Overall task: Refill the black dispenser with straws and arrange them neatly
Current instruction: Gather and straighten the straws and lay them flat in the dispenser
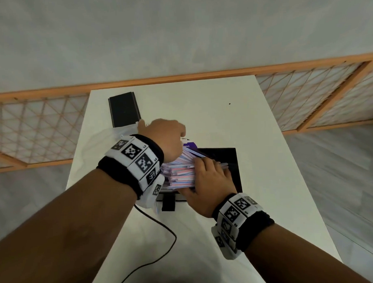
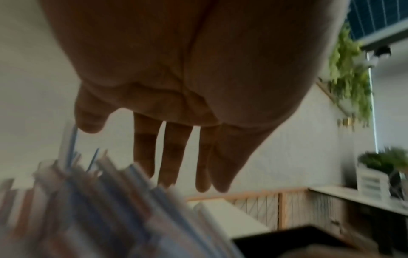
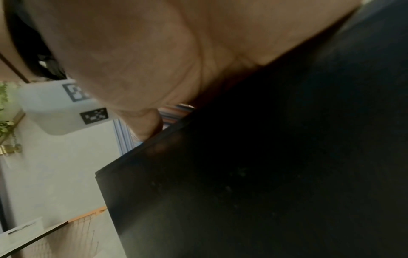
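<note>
A white table (image 1: pixel 256 160) stood in the middle of the head view. Toward eleven o'clock on its top lay a flat black lid (image 1: pixel 124 108). A black cable (image 1: pixel 163 243) trailed across the near part of the tabletop toward six o'clock. A small dark speck (image 1: pixel 229 103) sat toward one o'clock. Behind the table, from nine to three o'clock, ran a wooden lattice railing (image 1: pixel 39 129) before a grey wall (image 1: pixel 177 35). The left wrist view showed green plants (image 2: pixel 348 73) at two o'clock and a side counter (image 2: pixel 362 200) at four o'clock.
</note>
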Available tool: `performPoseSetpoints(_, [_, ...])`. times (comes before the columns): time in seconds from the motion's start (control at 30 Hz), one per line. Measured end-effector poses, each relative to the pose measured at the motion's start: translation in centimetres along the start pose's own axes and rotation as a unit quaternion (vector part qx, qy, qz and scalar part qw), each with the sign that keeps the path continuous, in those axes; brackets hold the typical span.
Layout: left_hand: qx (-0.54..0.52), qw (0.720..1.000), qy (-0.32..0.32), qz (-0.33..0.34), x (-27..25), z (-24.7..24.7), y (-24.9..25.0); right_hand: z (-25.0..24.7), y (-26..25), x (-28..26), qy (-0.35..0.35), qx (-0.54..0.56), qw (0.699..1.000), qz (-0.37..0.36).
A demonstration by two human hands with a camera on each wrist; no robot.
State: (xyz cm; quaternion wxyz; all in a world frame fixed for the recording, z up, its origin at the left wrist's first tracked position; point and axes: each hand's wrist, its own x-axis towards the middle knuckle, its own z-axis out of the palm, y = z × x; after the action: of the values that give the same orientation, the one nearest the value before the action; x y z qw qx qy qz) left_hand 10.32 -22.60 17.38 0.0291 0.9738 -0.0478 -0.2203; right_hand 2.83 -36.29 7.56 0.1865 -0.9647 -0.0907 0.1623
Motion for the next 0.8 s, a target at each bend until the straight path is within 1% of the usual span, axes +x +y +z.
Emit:
performPoseSetpoints(0.07, [0.031,0.999,-0.042,-0.010,0.6,0.5,0.0,0.0,0.0,0.2,0.000,0.011,1.000,0.012])
performPoseSetpoints(0.17, [0.040,0.998,-0.050,-0.009,1.2,1.3,0.2,-0.4,-0.2,0.3,-0.008,0.011,1.000,0.021])
performPoseSetpoints(0.23, [0.032,0.998,-0.042,-0.014,1.4,1.7,0.6,-0.8,-0.4,0.4,-0.026,0.008,0.999,0.024])
performPoseSetpoints(0.33, [0.064,0.998,-0.011,-0.026,1.9,2.1,1.1,-1.5,-0.6,0.8,-0.052,-0.001,0.998,0.029])
performPoseSetpoints(0.43, [0.094,0.995,0.011,-0.029,2.0,1.9,1.8,-2.1,-0.6,1.2,-0.057,-0.001,0.998,0.028])
performPoseSetpoints(0.5, [0.102,0.995,0.012,-0.017,2.0,1.7,2.2,-2.4,-0.5,1.3,-0.058,0.026,0.998,0.029])
performPoseSetpoints(0.6, [0.105,0.994,0.023,0.011,1.7,1.6,2.2,-2.7,-0.4,1.5,-0.043,0.077,0.996,0.021])
performPoseSetpoints(0.67, [0.100,0.994,0.030,0.034,1.3,1.6,1.8,-2.8,-0.1,1.7,-0.016,0.094,0.995,0.011])
performPoseSetpoints(0.8, [0.072,0.994,0.057,0.060,-0.1,1.2,0.3,-2.7,0.2,1.8,0.024,0.041,0.999,-0.026])
